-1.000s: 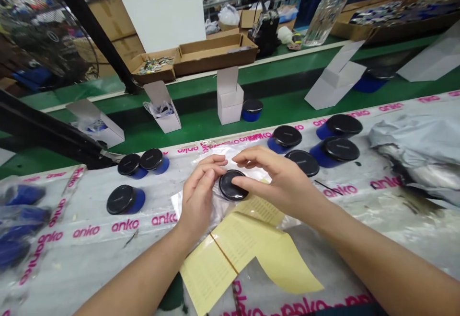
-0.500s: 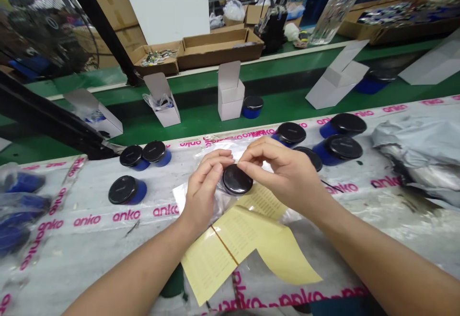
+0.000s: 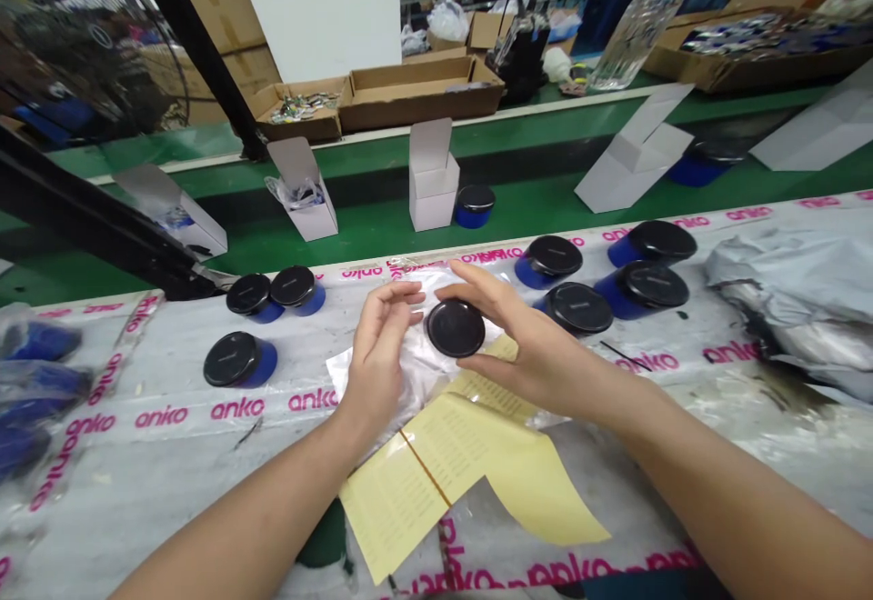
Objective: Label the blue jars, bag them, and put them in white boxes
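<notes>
Right hand (image 3: 528, 341) pinches the black disc (image 3: 456, 328), left hand (image 3: 379, 355) loose beside it! Looks light, stiff, slick: rim's the hold.

Bare forearms (image 3: 255, 495), bare wrists (image 3: 345, 432), slim fingers (image 3: 486, 289).

Soft light puts glare on the plastic sheeting (image 3: 770, 411), while the upper-left background (image 3: 75, 45) blurs and edges stretch.
</notes>
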Motion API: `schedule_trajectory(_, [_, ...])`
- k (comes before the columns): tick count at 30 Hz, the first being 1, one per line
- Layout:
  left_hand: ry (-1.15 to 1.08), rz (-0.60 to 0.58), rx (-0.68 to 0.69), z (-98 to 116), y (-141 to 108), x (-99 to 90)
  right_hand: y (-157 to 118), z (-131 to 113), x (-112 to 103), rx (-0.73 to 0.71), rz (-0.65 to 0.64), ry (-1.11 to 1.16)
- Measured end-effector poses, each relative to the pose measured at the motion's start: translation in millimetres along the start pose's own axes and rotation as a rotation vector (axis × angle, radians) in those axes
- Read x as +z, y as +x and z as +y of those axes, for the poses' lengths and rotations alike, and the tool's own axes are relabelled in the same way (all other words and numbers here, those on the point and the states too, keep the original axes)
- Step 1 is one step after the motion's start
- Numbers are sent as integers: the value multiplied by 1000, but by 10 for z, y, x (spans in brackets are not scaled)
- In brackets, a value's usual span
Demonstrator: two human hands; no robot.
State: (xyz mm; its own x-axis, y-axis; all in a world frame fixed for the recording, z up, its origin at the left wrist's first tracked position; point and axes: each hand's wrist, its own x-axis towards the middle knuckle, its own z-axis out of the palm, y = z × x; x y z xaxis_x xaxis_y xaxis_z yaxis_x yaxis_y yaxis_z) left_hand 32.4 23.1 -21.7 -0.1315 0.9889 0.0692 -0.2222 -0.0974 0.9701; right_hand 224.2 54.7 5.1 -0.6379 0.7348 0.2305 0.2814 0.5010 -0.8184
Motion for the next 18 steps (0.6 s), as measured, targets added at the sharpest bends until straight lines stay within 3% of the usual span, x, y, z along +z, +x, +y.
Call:
schedule_trajectory(5, [90,-397,-31,-41,3,-54,-50,73,13,-164,62,-86])
schedule_trajectory(9, [299,-433,46,-80,-32,-51,-122,-42,-72,-166,-11,-102])
schedule_trajectory(11, [368,-415,96,-92,-49,-39,-198,-175,-121,-117,17,-82])
schedule_trajectory(13, [420,-385,146,-101,-60,-26,-304,-310,-134,22,157,33])
schedule_trajectory(15, [457,-355,180,-109,-69,-18,-415,-410,-97,250,277,275])
schedule_trajectory(18, [486,-325,204,-118,-80,-15,-527,-476,15,570,236,678])
